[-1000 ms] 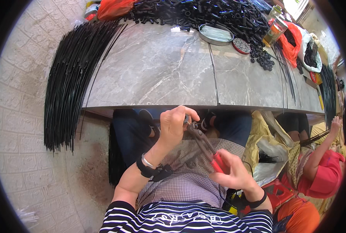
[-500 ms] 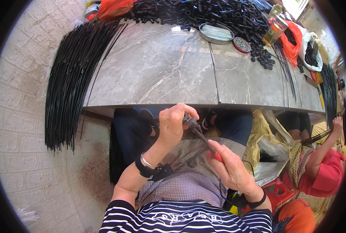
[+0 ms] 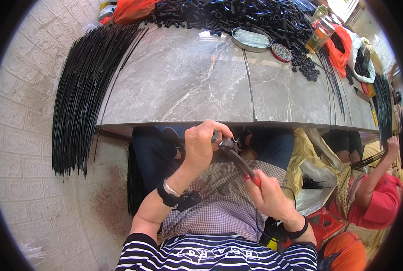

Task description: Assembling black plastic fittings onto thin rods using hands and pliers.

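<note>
My right hand (image 3: pixel 272 195) is wrapped round the red handles of dark metal pliers (image 3: pixel 238 159). Their head points up and left, over my lap just below the table edge. My left hand (image 3: pixel 199 143) is closed, with a small dark piece (image 3: pixel 216 136) pinched between thumb and fingers right at the plier jaws. Most of that piece is hidden by the fingers, so its kind is unclear. A thin, pale curved bit shows by the jaws. A checked apron (image 3: pixel 210 212) lies across my lap under both hands.
A grey marble-patterned table (image 3: pixel 174 81) bears a bundle of long black rods (image 3: pixel 91 90) overhanging its left side. At the back are a heap of black fittings (image 3: pixel 255 13), a round tin of pale pins (image 3: pixel 252 39) and a small red-rimmed dish (image 3: pixel 281 52). A co-worker (image 3: pixel 377 198) sits at the right.
The pliers have turned, and their jaws now show more plainly by my left fingers. My right hand has closed more tightly round the handles. My left hand has barely moved.
</note>
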Demonstrator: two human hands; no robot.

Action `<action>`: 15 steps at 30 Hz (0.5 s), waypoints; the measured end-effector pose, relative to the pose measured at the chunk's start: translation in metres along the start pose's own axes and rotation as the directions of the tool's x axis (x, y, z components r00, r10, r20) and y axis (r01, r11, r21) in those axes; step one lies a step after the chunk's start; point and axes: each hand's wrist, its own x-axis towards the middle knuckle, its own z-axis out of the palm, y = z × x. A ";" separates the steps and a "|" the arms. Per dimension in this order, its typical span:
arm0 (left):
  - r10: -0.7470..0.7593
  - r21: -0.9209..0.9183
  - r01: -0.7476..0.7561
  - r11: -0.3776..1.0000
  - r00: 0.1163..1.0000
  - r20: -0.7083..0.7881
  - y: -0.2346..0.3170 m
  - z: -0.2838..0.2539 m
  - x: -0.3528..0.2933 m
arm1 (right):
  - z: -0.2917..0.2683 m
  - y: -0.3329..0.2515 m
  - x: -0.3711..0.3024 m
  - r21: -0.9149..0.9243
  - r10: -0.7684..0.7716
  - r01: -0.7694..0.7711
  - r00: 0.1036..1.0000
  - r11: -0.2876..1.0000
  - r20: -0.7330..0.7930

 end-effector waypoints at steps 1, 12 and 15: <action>-0.013 -0.064 0.017 0.998 0.998 0.056 -0.005 -0.006 0.003 | -0.004 -0.002 -0.001 0.078 0.098 -0.106 0.990 0.991 0.096; 0.059 -0.312 0.081 0.947 0.907 0.417 0.004 -0.037 0.031 | -0.058 0.011 0.067 -0.486 -0.233 0.030 0.901 0.874 -0.364; 0.081 -0.372 0.096 0.923 0.898 0.433 0.005 -0.044 0.032 | -0.067 0.041 0.100 -0.634 -0.295 -0.037 0.863 0.773 -0.410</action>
